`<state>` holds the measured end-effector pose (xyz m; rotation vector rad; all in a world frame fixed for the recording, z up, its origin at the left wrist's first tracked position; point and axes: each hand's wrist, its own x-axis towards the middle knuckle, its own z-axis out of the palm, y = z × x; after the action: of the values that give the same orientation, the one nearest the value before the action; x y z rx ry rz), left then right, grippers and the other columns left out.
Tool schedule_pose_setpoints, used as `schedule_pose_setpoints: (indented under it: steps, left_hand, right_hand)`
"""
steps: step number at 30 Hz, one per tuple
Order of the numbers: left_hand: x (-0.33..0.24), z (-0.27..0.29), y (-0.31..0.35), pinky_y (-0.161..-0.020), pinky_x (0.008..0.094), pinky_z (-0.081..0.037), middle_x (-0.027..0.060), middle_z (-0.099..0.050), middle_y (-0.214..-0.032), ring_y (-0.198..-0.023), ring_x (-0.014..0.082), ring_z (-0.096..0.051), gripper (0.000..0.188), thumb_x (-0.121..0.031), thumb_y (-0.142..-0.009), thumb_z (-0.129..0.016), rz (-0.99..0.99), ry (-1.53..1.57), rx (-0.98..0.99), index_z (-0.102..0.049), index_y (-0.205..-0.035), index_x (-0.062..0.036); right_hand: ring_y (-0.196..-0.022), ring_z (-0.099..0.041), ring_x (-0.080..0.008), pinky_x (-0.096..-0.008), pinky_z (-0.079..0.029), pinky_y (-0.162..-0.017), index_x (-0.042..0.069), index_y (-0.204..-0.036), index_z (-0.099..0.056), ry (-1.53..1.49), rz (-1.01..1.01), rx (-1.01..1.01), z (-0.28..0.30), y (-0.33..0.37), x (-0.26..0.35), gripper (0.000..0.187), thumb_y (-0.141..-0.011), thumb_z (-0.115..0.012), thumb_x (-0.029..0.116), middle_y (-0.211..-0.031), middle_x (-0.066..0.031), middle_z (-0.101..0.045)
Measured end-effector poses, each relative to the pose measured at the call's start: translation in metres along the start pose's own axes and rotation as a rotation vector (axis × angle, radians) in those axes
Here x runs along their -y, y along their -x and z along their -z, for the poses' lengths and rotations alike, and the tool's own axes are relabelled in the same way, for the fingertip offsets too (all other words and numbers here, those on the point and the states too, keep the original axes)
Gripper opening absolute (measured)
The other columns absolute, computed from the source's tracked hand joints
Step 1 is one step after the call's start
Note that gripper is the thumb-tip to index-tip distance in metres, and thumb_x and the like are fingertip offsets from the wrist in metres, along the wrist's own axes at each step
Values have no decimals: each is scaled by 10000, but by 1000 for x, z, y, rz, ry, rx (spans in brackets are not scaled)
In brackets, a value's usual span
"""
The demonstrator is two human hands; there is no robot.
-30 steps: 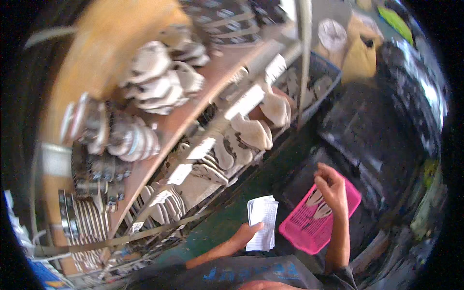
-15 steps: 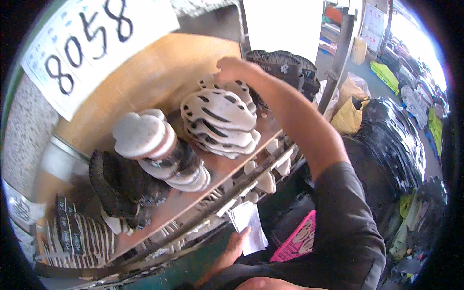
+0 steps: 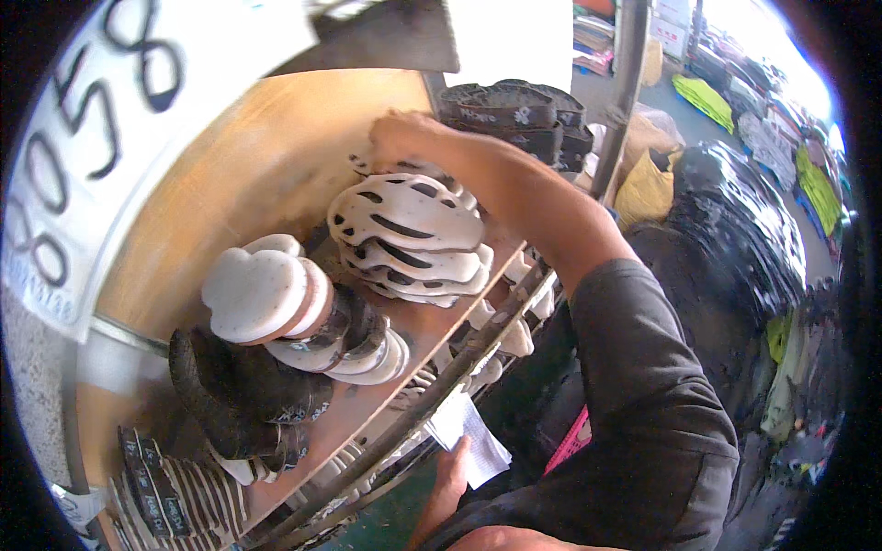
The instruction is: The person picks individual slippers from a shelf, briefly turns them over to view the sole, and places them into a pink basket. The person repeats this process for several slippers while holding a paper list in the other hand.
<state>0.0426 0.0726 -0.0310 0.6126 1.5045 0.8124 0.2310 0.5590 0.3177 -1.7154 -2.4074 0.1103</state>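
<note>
Left hand [image 3: 448, 475]: closed on paper sheets [image 3: 480, 448], projecting past the thumb.
Right hand [image 3: 401, 140]: beside slotted white pieces [image 3: 409, 217]; cannot tell its grip.

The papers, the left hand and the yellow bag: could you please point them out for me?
Papers [image 3: 481, 445], head view: middle of a sheet.
Left hand [image 3: 450, 470], head view: below the thumb.
Yellow bag [image 3: 645, 193], head view: its visible side.

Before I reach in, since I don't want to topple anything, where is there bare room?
Bare shelf shows between the lobed pale pads, the slotted pads and the front edge. Reaching room probably lies before the tan panel, left of the right hand. Crowded: the left end, with dark curved pieces.
</note>
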Motion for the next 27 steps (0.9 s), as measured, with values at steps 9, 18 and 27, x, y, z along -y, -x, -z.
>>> schedule_pose_setpoints:
  steps: [9,18,27]
  left_hand:
    - [-1,0,18,-846,319,-473,36,-668,-1053,-927,139,-582,413,-291,-985,-686,124,-263,96,-669,-1211,54]
    - [65,-29,43,-898,367,-514,95,-721,-1090,-1022,189,-658,425,-308,-980,-698,270,-482,181,-699,-1199,57]
    - [137,-82,38,-850,354,-541,115,-724,-1081,-924,209,-680,421,-263,-983,-692,535,-790,236,-670,-1209,91]
  right_hand:
    - [-1097,-700,-318,-417,-571,-914,93,-1351,-668,-232,122,-348,94,140,-30,803,-644,-794,451,-1174,-175,-733]
    - [-1356,-512,-386,-467,-397,-1144,4,-1432,-567,-862,-359,-570,-176,548,-130,952,-566,-835,297,-1460,-251,-493]
    - [-1267,-619,-323,-422,-495,-1053,-9,-1453,-534,-1309,-1386,-107,-549,821,-104,921,-702,-869,408,-1388,-218,-633]
